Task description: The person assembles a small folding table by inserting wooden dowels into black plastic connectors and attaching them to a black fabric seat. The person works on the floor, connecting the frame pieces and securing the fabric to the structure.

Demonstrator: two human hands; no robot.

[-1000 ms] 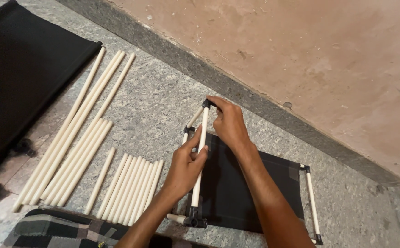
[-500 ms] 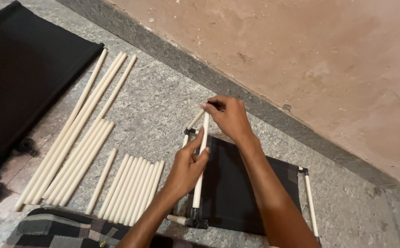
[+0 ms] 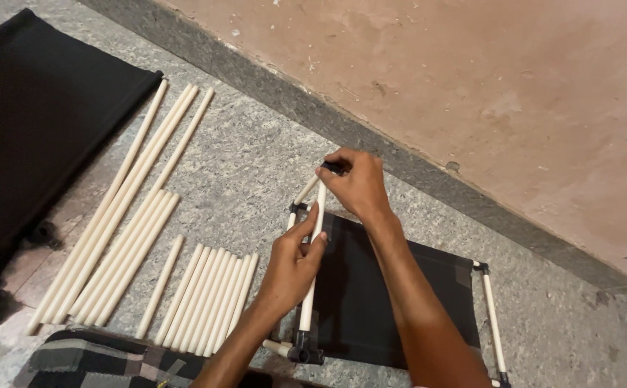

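While both hands work at one cream rod, this is how the room lies:

Floor: speckled grey stone (image 3: 256, 165), rough and dusty, with a darker grey strip (image 3: 371, 136) running along the foot of the wall.
Wall: pinkish-brown plaster (image 3: 472, 79), scuffed and chipped in places.
Rod: cream rod (image 3: 311, 266), tilted up off the floor, its lower end seated in a black corner joint (image 3: 305, 352) at the near edge of the frame.
Left hand: left hand (image 3: 292, 266), fingers closed around the middle of the rod.
Right hand: right hand (image 3: 357, 183), fingertips pinched on the rod's top end, where a small black cap shows.
Frame: black fabric panel (image 3: 378, 302) lying flat on the floor, with a white tube (image 3: 492, 320) along its far side; both forearms cross over it.
Short rods: a row of them (image 3: 209, 298) side by side, just left of the left hand.
Long rods: a loose bundle (image 3: 119, 208) further left, lying slantwise.
Black cloth: large sheet (image 3: 33, 122) in the far left corner, touching the long rods' ends.
Checked cloth: plaid fabric (image 3: 105, 359) at the bottom edge, near the short rods.
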